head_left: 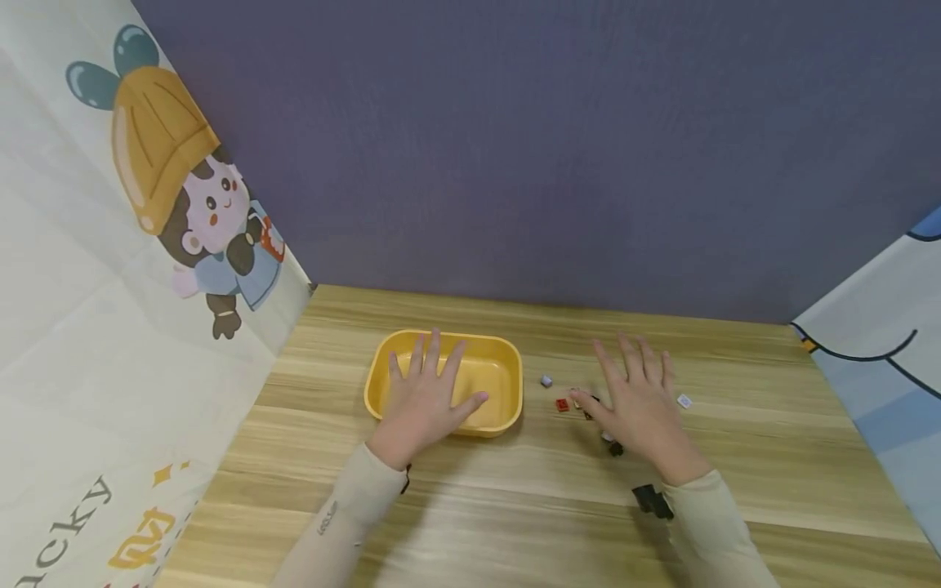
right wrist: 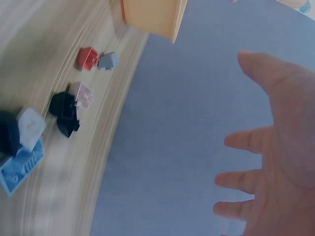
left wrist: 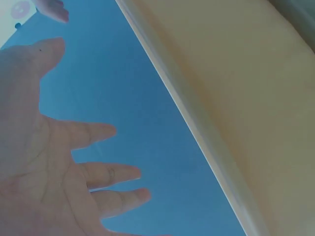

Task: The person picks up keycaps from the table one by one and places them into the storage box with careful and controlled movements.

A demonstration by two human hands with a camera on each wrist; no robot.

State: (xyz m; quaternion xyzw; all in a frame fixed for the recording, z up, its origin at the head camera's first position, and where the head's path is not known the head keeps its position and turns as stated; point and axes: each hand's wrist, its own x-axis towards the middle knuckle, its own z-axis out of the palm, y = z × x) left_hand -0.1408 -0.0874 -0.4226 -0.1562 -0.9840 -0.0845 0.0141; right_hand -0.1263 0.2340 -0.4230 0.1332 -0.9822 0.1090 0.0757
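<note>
My left hand (head_left: 426, 404) is held above a yellow plastic basin (head_left: 507, 420), palm down with its fingers spread, gripping nothing. To the right, my right hand (head_left: 643, 408) hovers in the same spread pose over several small keycap-like pieces. Among them are a red piece (head_left: 562, 405), a grey-lilac piece (head_left: 546, 380) and a white piece (head_left: 684, 401). Dark pieces (head_left: 653, 501) lie near the right wrist. The right wrist view also shows a pink piece (right wrist: 81, 94) and a light blue one (right wrist: 22, 167). Part of the group is hidden beneath the right hand.
The wooden table (head_left: 470, 523) meets a dark blue-grey panel (head_left: 544, 147) at its back edge. A white printed cloth (head_left: 88, 310) with a cartoon figure hangs at the left. Another printed cloth (head_left: 882, 343) borders the right side.
</note>
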